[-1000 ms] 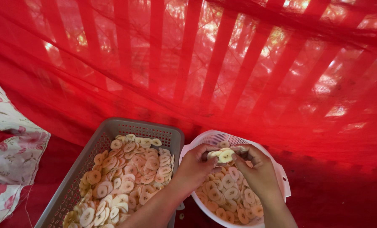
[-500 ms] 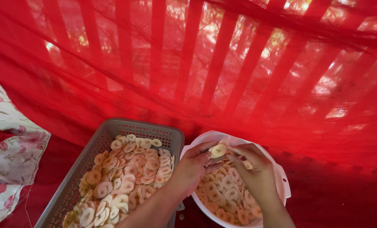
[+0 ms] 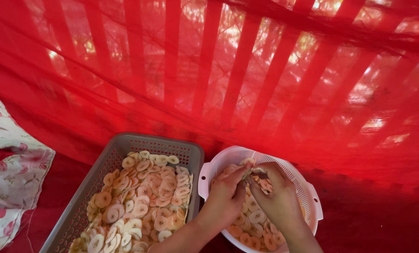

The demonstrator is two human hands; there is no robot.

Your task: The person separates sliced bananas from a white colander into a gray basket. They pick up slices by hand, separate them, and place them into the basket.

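A home-style food-drying spot rather than a kitchen: red netting [image 3: 247,79] hangs all around with slats and daylight behind it, a flowered cloth [image 3: 8,164] lies on the red ground, and a grey perforated tray [image 3: 120,145] and white colander [image 3: 219,164] hold sliced fruit rounds.

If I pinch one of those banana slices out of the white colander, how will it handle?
Probably light: the slices are thin rounds piled loosely in the colander. Likely bendy or easy to break, since both hands work a few at the fingertips only. They overlap closely, so some may cling together and come up in clumps, as in the grey basket.
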